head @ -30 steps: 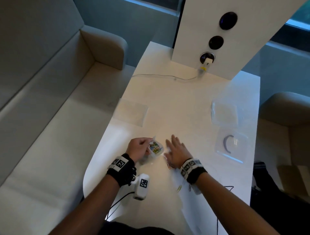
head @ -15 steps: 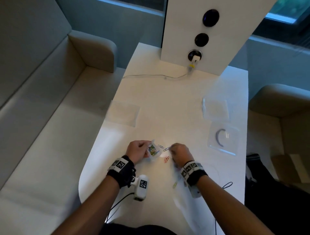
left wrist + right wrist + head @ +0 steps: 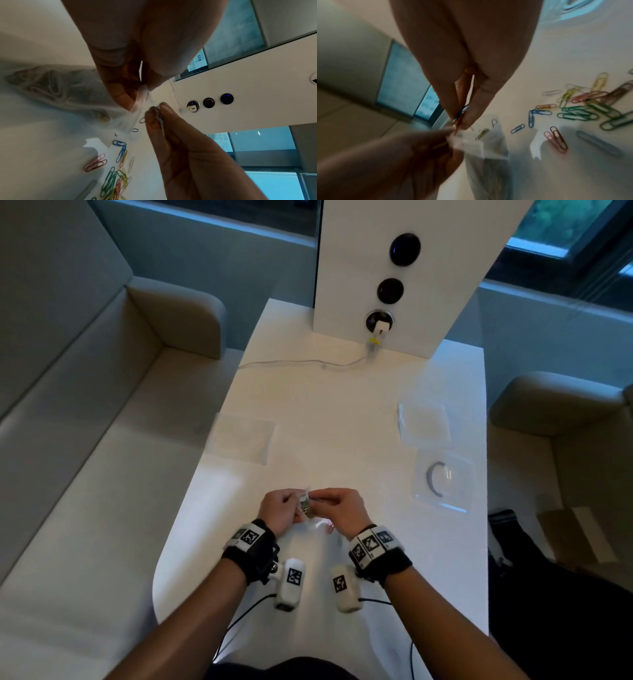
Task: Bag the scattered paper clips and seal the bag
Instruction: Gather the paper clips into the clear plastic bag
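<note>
My left hand (image 3: 279,510) pinches the rim of a small clear bag (image 3: 68,86) that holds several coloured paper clips; the bag (image 3: 305,506) hangs just above the white table (image 3: 342,405). My right hand (image 3: 337,506) pinches a blue and a red paper clip (image 3: 461,113) between thumb and fingers, right at the bag's mouth (image 3: 471,139). The same pinched clips (image 3: 158,116) show beside the bag's rim in the left wrist view. Several loose clips (image 3: 578,108) in green, yellow, red and blue lie scattered on the table below my hands (image 3: 113,174).
Two flat clear bags lie further off, one at the left (image 3: 239,436) and one at the right (image 3: 424,421). A clear packet with a curved grey piece (image 3: 443,479) sits near the right edge. A white panel (image 3: 411,268) with a plugged cable (image 3: 308,362) stands at the back.
My right hand went from lying flat on the table to pinching clips, then rose and moved left to the bag's mouth. The left hand kept holding the bag.
</note>
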Demonstrator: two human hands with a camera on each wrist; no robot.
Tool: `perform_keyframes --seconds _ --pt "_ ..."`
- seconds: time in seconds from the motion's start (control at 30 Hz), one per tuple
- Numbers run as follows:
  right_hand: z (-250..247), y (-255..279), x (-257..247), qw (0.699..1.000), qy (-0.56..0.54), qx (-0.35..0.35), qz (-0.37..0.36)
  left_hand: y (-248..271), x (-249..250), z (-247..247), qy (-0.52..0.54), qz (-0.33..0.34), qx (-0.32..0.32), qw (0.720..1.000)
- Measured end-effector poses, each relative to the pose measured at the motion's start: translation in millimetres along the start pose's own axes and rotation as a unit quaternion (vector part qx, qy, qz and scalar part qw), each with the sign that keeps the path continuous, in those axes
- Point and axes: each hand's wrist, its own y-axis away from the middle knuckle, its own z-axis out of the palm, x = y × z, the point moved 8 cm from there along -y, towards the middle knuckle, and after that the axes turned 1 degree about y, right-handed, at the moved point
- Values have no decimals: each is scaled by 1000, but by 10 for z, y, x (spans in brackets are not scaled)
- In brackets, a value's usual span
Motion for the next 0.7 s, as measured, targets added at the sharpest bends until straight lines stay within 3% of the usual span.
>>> perform_keyframes --seconds 0.1,0.2,0.27,0.33,0.4,0.47,0.53,0.6,0.7 --pt "197 87 -239 983 156 -25 -93 -3 -49 -41 40 -5 6 999" --pt "216 152 -485 965 216 -33 -146 -21 -112 -130 72 -27 17 997" --pt "1 71 -521 973 172 26 -155 -46 -138 -203 76 -36 27 996" --pt "-222 -86 -436 963 203 86 -153 -51 -150 -284 83 -42 34 995" --pt "-152 -233 -240 919 363 36 -148 -42 -157 -361 88 -47 39 994" --pt "123 -274 136 826 534 -109 -142 -33 -162 -431 89 -42 41 994" --pt "256 -218 452 745 621 -199 -137 -25 -166 -479 93 -43 37 994" --pt "174 -183 609 717 653 -210 -122 -24 -182 -517 100 -45 33 993" --pt "-81 -118 748 706 679 -164 -112 -12 -207 -531 109 -47 34 992"
